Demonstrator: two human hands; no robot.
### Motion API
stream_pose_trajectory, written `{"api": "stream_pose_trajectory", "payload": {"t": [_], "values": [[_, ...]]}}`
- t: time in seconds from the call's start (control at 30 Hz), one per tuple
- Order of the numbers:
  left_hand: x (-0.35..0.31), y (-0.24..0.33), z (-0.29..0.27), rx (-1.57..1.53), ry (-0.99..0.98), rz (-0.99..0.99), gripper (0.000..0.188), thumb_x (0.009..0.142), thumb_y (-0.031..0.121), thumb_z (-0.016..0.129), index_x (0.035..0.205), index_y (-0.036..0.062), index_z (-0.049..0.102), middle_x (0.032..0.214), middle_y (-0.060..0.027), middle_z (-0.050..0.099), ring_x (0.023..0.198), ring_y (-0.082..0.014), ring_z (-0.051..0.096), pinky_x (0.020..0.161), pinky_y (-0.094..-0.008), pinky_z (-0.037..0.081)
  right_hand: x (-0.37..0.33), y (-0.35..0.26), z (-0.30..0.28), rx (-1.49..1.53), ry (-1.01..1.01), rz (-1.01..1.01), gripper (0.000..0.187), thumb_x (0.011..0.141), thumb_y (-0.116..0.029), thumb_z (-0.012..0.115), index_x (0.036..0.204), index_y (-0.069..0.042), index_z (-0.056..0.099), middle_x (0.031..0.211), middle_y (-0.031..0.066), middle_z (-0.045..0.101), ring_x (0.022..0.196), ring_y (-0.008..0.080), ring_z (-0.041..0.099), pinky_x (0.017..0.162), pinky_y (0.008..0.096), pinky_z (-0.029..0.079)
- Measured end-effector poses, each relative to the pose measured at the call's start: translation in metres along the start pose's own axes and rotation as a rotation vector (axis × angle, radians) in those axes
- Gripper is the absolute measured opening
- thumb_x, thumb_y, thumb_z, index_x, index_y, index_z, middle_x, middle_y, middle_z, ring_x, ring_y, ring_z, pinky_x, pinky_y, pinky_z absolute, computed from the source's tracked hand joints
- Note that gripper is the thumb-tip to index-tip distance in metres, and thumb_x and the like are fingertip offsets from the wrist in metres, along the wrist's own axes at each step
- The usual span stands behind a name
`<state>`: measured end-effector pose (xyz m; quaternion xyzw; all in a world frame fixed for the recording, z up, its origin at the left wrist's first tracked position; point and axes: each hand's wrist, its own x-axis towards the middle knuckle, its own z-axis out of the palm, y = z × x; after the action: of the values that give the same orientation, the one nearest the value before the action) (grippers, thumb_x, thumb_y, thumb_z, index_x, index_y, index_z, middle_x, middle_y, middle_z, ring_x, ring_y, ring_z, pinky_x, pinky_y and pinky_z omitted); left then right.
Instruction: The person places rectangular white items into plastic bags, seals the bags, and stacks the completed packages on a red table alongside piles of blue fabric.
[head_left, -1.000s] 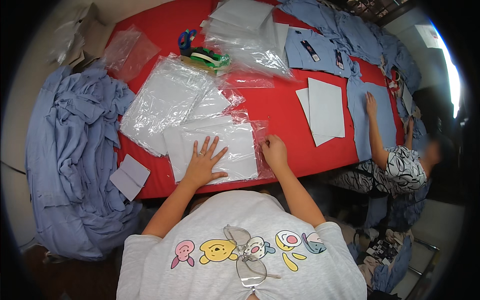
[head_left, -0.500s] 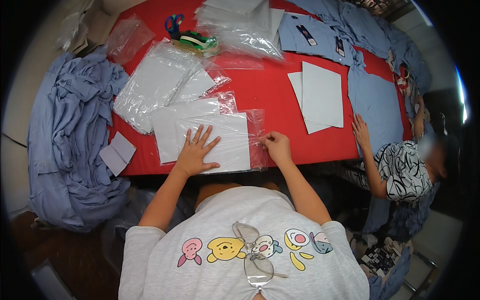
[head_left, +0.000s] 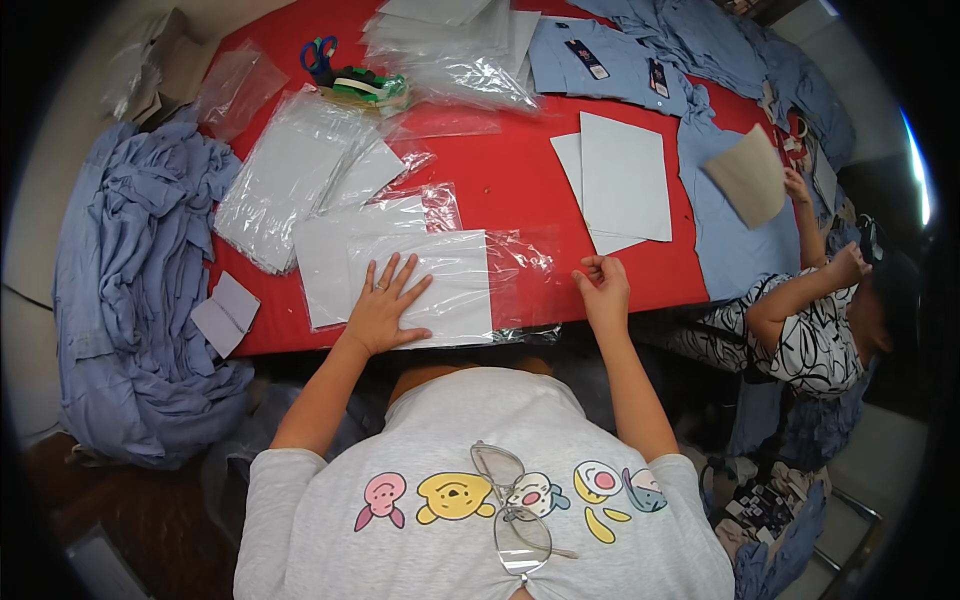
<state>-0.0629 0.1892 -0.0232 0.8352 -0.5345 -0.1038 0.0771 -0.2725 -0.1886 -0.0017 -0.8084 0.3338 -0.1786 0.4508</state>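
Red table (head_left: pixel 495 175)'s got a clear plastic bag (head_left: pixel 452 262) over white card (head_left: pixel 462 312) at its near edge, left hand (head_left: pixel 382 312) spread flat on top, and the curled right hand (head_left: pixel 604 292) (pinching anything? can't tell) just left the flap (head_left: pixel 522 264), so that's probably loose.

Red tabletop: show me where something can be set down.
Widest bare patch: between the loose white sheets and the bagged sheets left of them. Smaller: below the loose sheets, between the right hand and the blue garment. Crowded: around the left hand, the tape dispenser and the folded blue garments.
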Motion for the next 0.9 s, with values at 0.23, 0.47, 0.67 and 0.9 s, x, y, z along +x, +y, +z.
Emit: {"api": "stream_pose_trajectory", "payload": {"t": [0.23,0.47,0.67,0.9], "values": [[0.002,-0.002,0.002,-0.021,0.016,0.024,0.107,0.085,0.081,0.067,0.172,0.0243,0.038,0.183,-0.0163,0.018,0.169,-0.0397,0.012,0.133,-0.0663,0.006,0.012,-0.024,0.091,0.486,-0.236,0.328,0.032,0.111,-0.004,0.054,0.141,0.001,0.065,0.100,0.0098,0.077,0.095,0.0172,0.075,0.088,0.0313,0.061],[0.000,-0.002,0.002,-0.034,0.020,0.006,0.110,0.086,0.079,0.067,0.174,0.0221,0.034,0.183,-0.0178,0.015,0.169,-0.0395,0.014,0.134,-0.0632,0.007,0.027,-0.054,0.100,0.519,-0.569,0.710,0.016,0.106,-0.011,0.068,0.116,0.000,0.073,0.072,0.0032,0.067,0.055,0.0164,0.066,0.051,0.0295,0.053],[0.000,-0.005,0.001,-0.043,0.009,0.017,0.116,0.083,0.080,0.069,0.173,0.0155,0.035,0.183,-0.0191,0.017,0.169,-0.0396,0.013,0.134,-0.0633,0.005,0.023,-0.066,0.096,0.091,-0.730,0.490,0.023,0.093,-0.020,0.086,0.084,-0.002,0.075,0.062,-0.0014,0.057,0.048,0.0100,0.050,0.046,0.0290,0.039],[-0.006,-0.010,0.000,-0.065,0.049,-0.096,0.117,0.084,0.080,0.069,0.174,0.0145,0.032,0.183,-0.0176,0.016,0.169,-0.0393,0.011,0.134,-0.0633,0.004,0.056,-0.091,-0.127,0.090,-0.286,0.384,0.019,0.094,-0.018,0.084,0.090,-0.002,0.075,0.071,-0.0047,0.062,0.055,0.0041,0.047,0.050,0.0244,0.035]]}}
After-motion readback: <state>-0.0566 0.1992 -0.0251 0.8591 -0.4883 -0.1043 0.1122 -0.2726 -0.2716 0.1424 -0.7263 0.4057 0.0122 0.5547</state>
